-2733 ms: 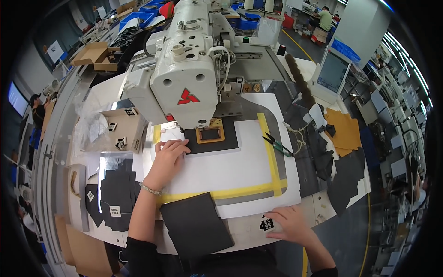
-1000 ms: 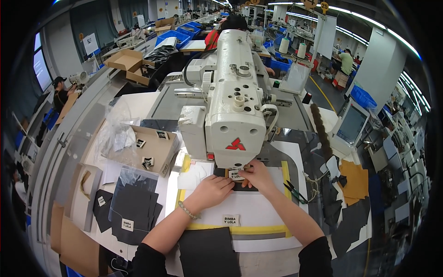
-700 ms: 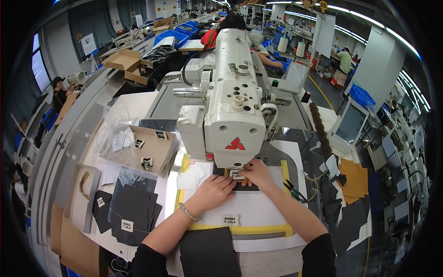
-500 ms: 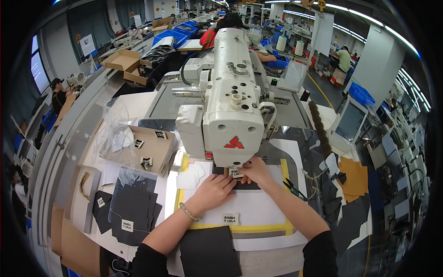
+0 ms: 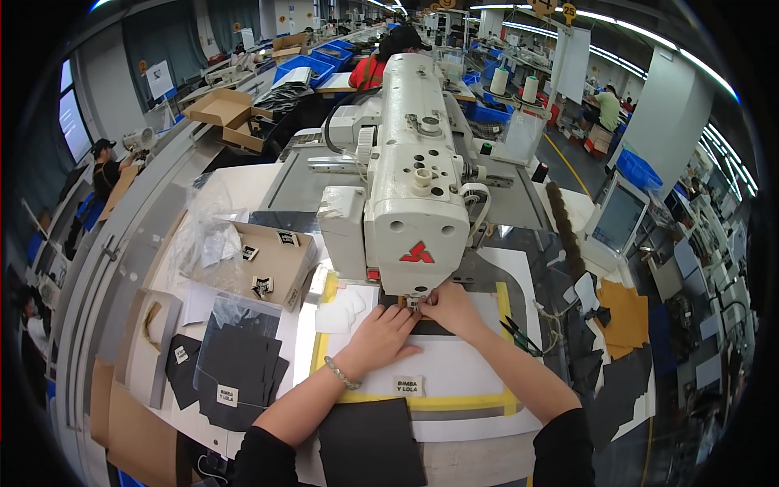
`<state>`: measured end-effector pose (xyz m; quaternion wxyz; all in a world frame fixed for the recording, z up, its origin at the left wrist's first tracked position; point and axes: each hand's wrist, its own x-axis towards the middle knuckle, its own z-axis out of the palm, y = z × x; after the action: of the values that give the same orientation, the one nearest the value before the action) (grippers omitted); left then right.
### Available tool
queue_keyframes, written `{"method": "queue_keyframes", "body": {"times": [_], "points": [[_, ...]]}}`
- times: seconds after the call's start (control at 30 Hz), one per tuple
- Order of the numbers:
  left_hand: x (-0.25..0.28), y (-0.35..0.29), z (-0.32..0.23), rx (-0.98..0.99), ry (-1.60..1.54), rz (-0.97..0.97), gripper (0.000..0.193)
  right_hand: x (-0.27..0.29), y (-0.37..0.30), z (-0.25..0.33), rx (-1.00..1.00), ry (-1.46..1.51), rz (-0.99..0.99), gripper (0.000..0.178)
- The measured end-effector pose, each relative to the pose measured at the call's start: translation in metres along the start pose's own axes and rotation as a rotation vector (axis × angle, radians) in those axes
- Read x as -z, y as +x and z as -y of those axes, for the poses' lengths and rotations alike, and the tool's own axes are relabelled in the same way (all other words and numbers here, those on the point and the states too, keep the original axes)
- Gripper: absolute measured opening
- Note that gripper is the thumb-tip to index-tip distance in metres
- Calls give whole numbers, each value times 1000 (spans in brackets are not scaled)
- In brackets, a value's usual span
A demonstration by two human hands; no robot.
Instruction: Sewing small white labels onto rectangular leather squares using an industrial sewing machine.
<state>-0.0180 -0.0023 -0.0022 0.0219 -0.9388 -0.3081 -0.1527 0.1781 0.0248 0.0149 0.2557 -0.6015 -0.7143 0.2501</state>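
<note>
**Fingers close under the needle**

Right now both hands sit at the centre of the frame, under the head of the cream sewing machine. The left hand lies flat, fingers spread, pressing a dark piece onto the white template with its yellow tape border. The right hand has its fingers drawn together, pinching a small part just under the needle; what exactly it pinches I cannot tell. The risk, as I judge it: fingertips this near the needle could be struck if the machine starts, and an uneven press could skew the dark piece. Snips lie close beside the right forearm.
</note>
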Motion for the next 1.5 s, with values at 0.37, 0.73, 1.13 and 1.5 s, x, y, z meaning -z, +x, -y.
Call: {"method": "queue_keyframes", "body": {"times": [0.37,0.73,1.13,1.5], "points": [[-5,4,3,6,-34,-124,58,20,-36,-30,591,-419,-27,23],[0,-11,17,199,-71,-87,73,0,-38,-30,650,-463,-74,37],[-7,-5,22,284,-47,-49,88,3,-31,-26,678,-391,-2,38],[-37,11,22,238,-143,-209,74,12,-40,-37,551,-470,-35,35]]}}
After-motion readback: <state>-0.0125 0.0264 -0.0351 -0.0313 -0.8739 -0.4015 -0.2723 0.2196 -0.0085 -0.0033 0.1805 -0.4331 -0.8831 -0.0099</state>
